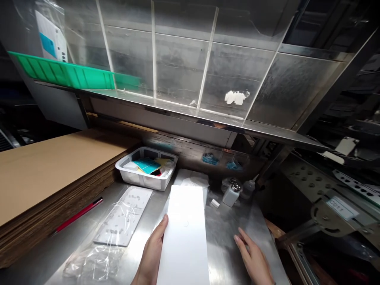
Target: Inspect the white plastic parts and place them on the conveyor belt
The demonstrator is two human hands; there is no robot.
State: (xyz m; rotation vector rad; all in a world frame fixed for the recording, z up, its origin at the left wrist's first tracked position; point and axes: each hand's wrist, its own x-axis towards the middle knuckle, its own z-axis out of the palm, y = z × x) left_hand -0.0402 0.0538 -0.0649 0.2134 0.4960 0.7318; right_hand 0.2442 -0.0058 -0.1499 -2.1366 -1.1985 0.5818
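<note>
A long white rectangular panel (184,233) stands tilted up from the near edge of the view, with my left hand (151,253) shut on its left edge. My right hand (253,257) is off to the right with its fingers apart. It rests on or hovers just over the brushed steel table (234,241) and holds nothing. Left of the panel lies a white perforated plate (123,215) under clear plastic film. A loose piece of the same film (92,263) sits nearer to me. The panel hides part of a white folded item (191,178) behind it.
A tall stack of cardboard sheets (53,174) fills the left, with a red marker (78,215) at its foot. Beyond stand a white tray (145,178) of coloured sheets and a small pump bottle (231,194). A steel ledge (190,116) and acrylic panels overhang the back; machinery (332,209) is at right.
</note>
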